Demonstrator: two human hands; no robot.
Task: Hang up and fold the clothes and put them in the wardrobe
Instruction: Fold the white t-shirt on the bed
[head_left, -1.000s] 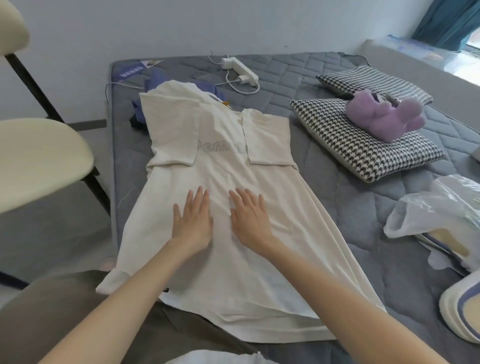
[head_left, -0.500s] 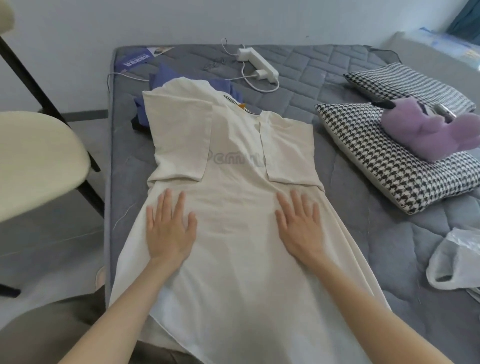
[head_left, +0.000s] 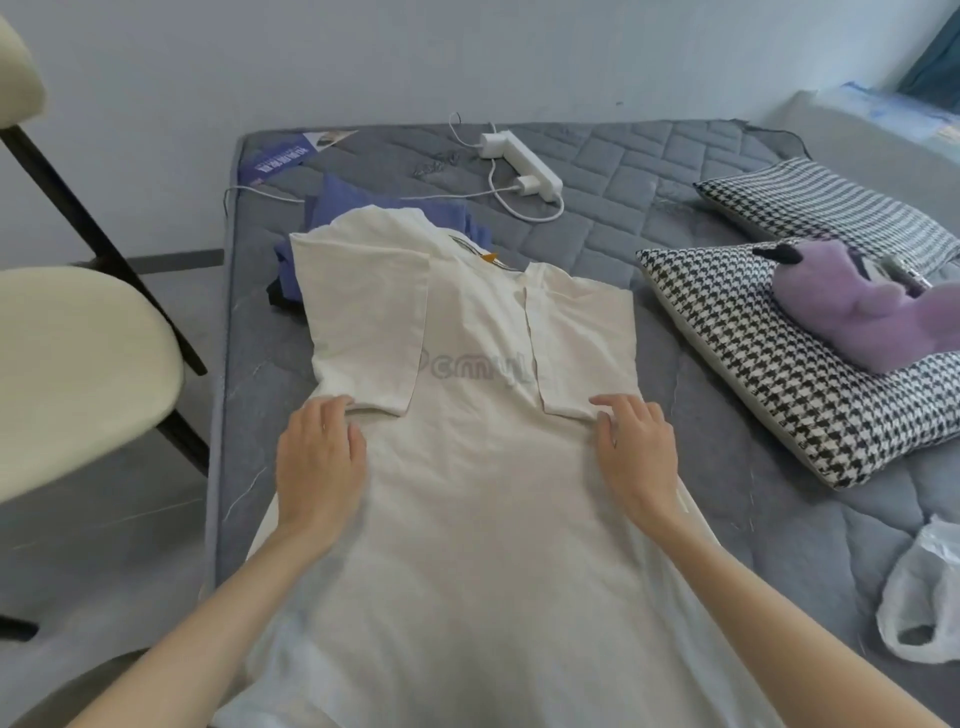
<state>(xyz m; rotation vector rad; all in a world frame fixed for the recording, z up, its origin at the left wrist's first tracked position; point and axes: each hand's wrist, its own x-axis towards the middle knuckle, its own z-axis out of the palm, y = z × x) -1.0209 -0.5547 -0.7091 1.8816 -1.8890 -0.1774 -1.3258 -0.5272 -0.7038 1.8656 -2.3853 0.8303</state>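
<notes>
A long cream dress (head_left: 467, 499) lies flat on the grey mattress (head_left: 701, 452), its collar at the far end and both short sleeves folded in over the chest. My left hand (head_left: 319, 462) rests flat on its left side, fingertips at the hem of the folded left sleeve. My right hand (head_left: 634, 452) lies flat on the right side, fingers touching the hem of the folded right sleeve. A blue garment (head_left: 363, 208) lies partly hidden under the dress's collar end.
Two houndstooth pillows (head_left: 737, 364) with a purple plush toy (head_left: 852, 317) lie to the right. A white power strip (head_left: 522, 161) and cable sit near the far edge. A plastic bag (head_left: 924, 597) lies at the right. A cream chair (head_left: 67, 358) stands left of the bed.
Both hands slid apart from the dress's middle to its sides, then forward up to the hems of the folded sleeves. The camera view shifted closer and to the left.
</notes>
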